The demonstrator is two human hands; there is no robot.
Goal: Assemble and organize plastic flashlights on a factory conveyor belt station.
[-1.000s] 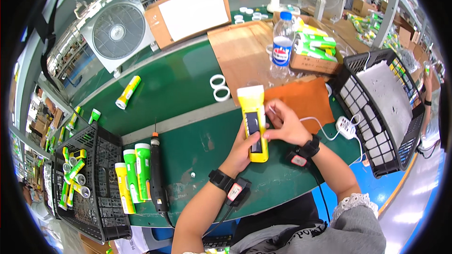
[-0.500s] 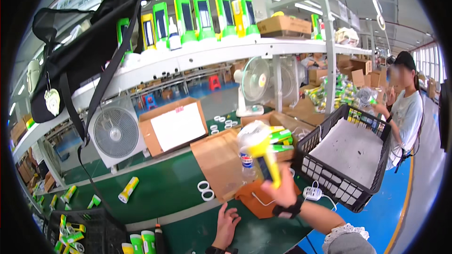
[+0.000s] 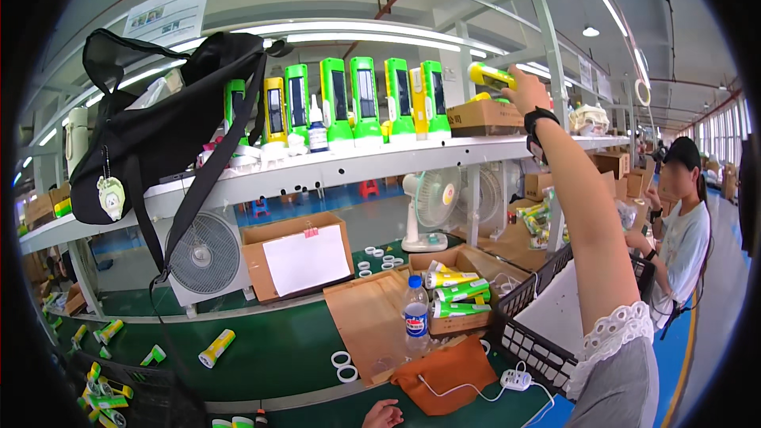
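My right hand (image 3: 526,93) is raised to the shelf, fingers closed around a yellow flashlight (image 3: 490,76) with a dark panel. The flashlight lies almost level just above a low cardboard box (image 3: 487,118), in which some yellow shows. My left hand (image 3: 383,414) is at the bottom edge, over the green bench and nearest the orange pouch (image 3: 448,379). Its fingers are loosely bent and nothing shows in them; most of the hand is cut off. Several green and yellow flashlights (image 3: 364,103) stand upright along the shelf (image 3: 380,160), left of the box.
A bottle (image 3: 415,319) stands beside a cardboard box of flashlights (image 3: 460,292). A black crate (image 3: 533,349) and a power strip (image 3: 516,380) are at right. A black bag (image 3: 170,127) hangs at left. Loose flashlights (image 3: 216,348) lie on the green surface. A co-worker (image 3: 680,230) stands at right.
My right hand has lifted the yellow flashlight from over the bench up to the box on the shelf. My left hand has dropped toward the lower edge. The view has tilted upward.
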